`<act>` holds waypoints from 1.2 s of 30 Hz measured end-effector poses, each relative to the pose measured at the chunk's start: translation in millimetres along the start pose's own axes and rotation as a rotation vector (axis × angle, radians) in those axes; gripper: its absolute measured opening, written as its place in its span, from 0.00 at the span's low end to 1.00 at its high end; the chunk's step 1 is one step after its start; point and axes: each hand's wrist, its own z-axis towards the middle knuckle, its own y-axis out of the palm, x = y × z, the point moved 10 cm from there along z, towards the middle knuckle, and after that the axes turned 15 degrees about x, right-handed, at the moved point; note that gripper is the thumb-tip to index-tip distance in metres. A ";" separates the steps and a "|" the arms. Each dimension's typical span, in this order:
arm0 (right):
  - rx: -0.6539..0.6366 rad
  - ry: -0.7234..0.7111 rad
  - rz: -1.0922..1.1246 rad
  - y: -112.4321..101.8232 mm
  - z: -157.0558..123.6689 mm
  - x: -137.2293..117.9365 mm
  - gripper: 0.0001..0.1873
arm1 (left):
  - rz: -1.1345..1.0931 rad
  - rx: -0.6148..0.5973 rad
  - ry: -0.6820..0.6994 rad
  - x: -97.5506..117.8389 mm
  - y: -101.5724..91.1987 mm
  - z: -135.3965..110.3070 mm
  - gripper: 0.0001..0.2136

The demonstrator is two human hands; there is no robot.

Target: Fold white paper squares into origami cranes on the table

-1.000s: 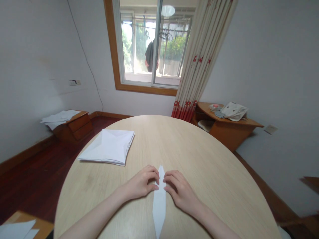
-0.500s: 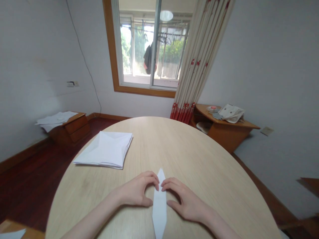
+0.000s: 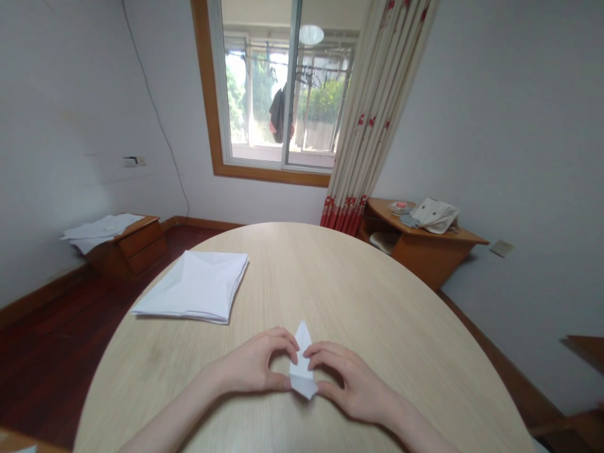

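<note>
A narrow white folded paper [image 3: 301, 362] with a pointed far tip lies in front of me on the round table. Its near part is bent up along a crosswise crease and looks greyer, in shade. My left hand [image 3: 257, 363] has its fingertips on the paper's left edge and its thumb by the crease. On the opposite edge, my right hand [image 3: 346, 374] mirrors this, fingertips on the strip and thumb against the raised near part. Both hands are curved around the paper, gripping it from the sides.
A stack of white paper sheets [image 3: 193, 286] lies on the left of the wooden round table [image 3: 377, 302]. Beyond the table are a small drawer cabinet [image 3: 136, 242] with papers, a corner shelf [image 3: 419, 245] with a bag, a curtain [image 3: 368, 138] and a window.
The near end of the folded paper, which lay flat towards me, is now bent up at the thumbs. My hands stay at nearly the same place. The view has shifted slightly.
</note>
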 end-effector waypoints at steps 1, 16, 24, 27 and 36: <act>0.003 -0.001 0.000 -0.2 0.1 0.6 0.07 | 0.003 0.010 0.000 -0.2 -0.4 0.2 0.11; 0.208 0.096 0.157 -3.5 3.1 24.1 0.23 | -0.051 0.250 -0.122 -25.9 -2.7 4.5 0.28; 0.192 0.152 0.051 1.6 -0.7 40.1 0.23 | -0.026 0.302 -0.076 -28.7 -3.6 4.2 0.23; 0.141 0.142 -0.006 4.9 -2.1 40.5 0.23 | 0.036 0.271 0.010 -18.6 -2.1 3.8 0.11; 0.049 0.010 -0.173 8.1 0.1 21.9 0.22 | 0.268 0.218 0.157 -9.4 1.5 -0.5 0.06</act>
